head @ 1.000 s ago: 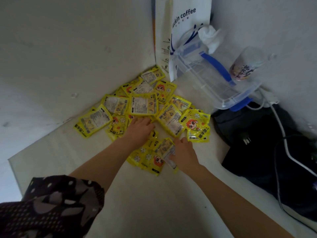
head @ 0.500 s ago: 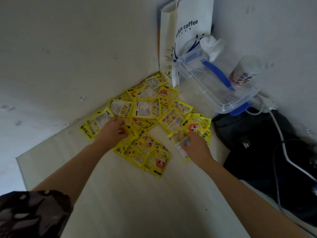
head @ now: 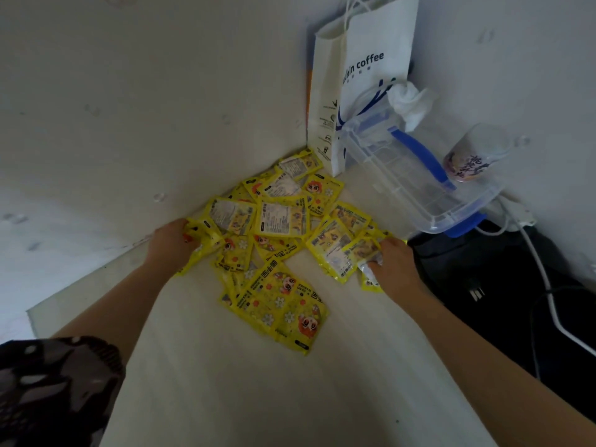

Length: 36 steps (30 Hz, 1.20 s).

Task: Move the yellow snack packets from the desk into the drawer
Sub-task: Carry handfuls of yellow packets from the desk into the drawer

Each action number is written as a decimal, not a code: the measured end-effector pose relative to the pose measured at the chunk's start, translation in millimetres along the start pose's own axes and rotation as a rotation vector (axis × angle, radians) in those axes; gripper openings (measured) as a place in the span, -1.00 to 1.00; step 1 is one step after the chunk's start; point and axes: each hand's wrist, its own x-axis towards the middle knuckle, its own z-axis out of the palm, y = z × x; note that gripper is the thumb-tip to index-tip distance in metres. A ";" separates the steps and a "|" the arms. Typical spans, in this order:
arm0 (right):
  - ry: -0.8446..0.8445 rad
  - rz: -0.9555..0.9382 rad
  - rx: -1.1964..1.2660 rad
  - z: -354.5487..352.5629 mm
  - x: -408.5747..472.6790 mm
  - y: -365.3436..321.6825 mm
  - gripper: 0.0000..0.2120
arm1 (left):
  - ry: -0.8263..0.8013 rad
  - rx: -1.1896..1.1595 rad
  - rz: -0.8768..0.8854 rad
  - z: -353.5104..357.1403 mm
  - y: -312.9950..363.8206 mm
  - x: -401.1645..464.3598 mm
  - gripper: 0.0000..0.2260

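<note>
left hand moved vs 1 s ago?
Yes. The left hand has gone from the pile's middle to its left edge, nearer the left wall, gripping yellow packets.

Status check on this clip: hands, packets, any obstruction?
Left hand grips packets at the pile's left edge; right hand grips packets at its right. Yellow packets on the desk, no drawer in view. Clear container beside the pile.

both forearms are bare from wrist to elbow, with no watch, ring or band to be seen. the left hand and right hand are bare too. a dark sleeve with pale grey blotches and fine dotted rows covers the left upper arm
</note>
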 end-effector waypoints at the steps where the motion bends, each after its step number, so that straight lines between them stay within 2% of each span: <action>1: -0.010 -0.015 -0.013 1.1 1.8 -0.7 -0.65 | -0.010 0.030 0.005 1.0 -1.7 3.8 -0.76; 6: -0.021 -0.058 -0.070 6.8 6.7 -0.2 -0.62 | -0.036 0.106 0.024 7.0 -12.7 18.1 -0.72; 11: -0.027 -0.020 -0.117 7.5 6.2 1.4 -0.55 | -0.119 0.141 -0.035 15.3 -18.9 16.8 -0.62; 20: -0.059 0.034 -0.093 6.1 -7.3 -1.5 -0.63 | -0.043 0.163 -0.056 15.8 -20.2 -5.1 -0.69; 28: -0.050 0.078 0.150 8.5 -26.6 0.9 -0.70 | 0.040 0.070 -0.036 10.3 -21.6 -34.0 -0.71; 33: -0.067 0.122 0.287 6.6 -42.1 4.3 -0.77 | 0.114 -0.095 -0.040 3.1 -24.6 -55.2 -0.85; 36: -0.043 0.172 0.465 6.5 -59.5 0.6 -0.70 | 0.166 -0.187 -0.033 -0.7 -22.1 -65.2 -0.81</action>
